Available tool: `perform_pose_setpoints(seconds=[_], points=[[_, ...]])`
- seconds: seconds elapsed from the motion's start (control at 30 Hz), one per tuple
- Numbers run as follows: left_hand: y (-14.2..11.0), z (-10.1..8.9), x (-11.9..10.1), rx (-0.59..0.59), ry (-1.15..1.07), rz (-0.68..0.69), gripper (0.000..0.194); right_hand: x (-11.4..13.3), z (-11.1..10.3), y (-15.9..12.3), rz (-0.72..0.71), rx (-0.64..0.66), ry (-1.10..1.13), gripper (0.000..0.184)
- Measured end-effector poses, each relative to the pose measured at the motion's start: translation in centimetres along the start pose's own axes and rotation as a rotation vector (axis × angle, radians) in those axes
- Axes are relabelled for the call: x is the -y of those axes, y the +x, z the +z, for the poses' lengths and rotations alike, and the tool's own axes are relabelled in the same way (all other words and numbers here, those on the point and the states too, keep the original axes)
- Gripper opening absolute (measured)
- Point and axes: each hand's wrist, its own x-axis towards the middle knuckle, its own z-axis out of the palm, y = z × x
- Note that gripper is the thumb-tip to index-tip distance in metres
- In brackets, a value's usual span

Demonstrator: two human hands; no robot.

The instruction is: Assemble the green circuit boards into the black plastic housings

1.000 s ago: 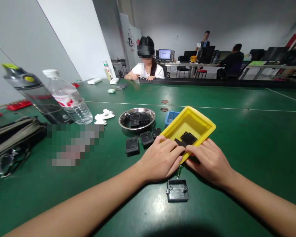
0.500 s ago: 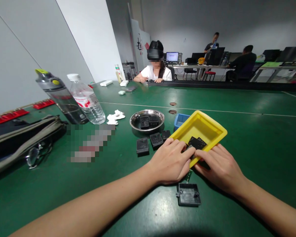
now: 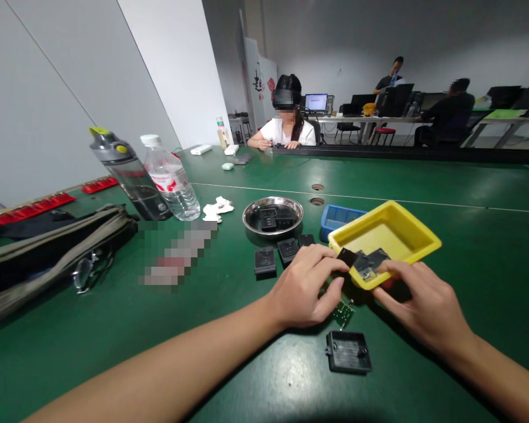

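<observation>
My left hand [image 3: 308,288] is at the near left corner of the yellow bin [image 3: 417,249], its fingers closed on a thin black plate [image 3: 347,258] at the rim. The fingertips partly cover that plate. With thumb inside and fingers underneath, my right hand [image 3: 432,299] grips the bin's near edge and keeps it tilted. Several dark flat pieces [image 3: 372,261] lie in the bin's near corner, beside my right thumb. Below the hands, a green circuit board [image 3: 344,314] rests on the table. Nearer to me is an open black plastic case [image 3: 348,352] with its hollow side up.
Behind my left hand sit closed black cases [image 3: 265,262] and a steel bowl [image 3: 273,234] holding more. A blue bin [image 3: 335,217] stands behind the yellow one. Two bottles [image 3: 171,182], glasses [image 3: 86,273] and a bag [image 3: 62,249] are at left. Across the table sits a person [image 3: 286,120].
The yellow bin has tipped lower and come away to the right of my left hand. My left hand has drawn back to the rim with a black plate, uncovering more of the circuit board.
</observation>
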Motion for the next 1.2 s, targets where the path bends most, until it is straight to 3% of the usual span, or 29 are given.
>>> perform_pose_setpoints(seconds=[0.17,0.27,0.43,0.57,0.73,0.87,1.0,1.2], points=[[-0.4,-0.7,-0.3,0.131,-0.193,-0.109,0.023,-3.5,-1.2,-0.8,0.410,-0.130,-0.039,0.044],[-0.4,-0.9,-0.4,0.286,-0.233,-0.170,0.031,-5.6,-1.8,-0.9,0.622,-0.094,-0.042,0.056],[-0.8,-1.5,-0.5,0.526,-0.234,-0.252,0.051,-7.4,-2.0,-0.9,0.755,0.012,-0.091,0.061],[-1.3,-2.2,-0.7,0.596,-0.225,-0.203,0.064,-7.6,-1.5,-0.8,0.733,0.087,-0.065,0.062],[-1.5,-2.8,-0.7,0.569,-0.154,-0.211,0.051,-6.4,-1.2,-0.8,0.516,0.121,0.054,0.050],[-1.3,-2.7,-1.1,0.595,-0.120,-0.137,0.076,-5.0,-0.6,-0.1,0.213,0.086,-0.037,0.040],[-1.1,-2.0,-2.2,0.655,-0.149,-0.016,0.093,-4.3,0.5,0.9,0.145,0.160,-0.129,0.041],[-0.7,-1.2,-2.4,0.676,-0.072,-0.079,0.054,-5.5,1.6,1.6,0.179,0.194,-0.144,0.038]])
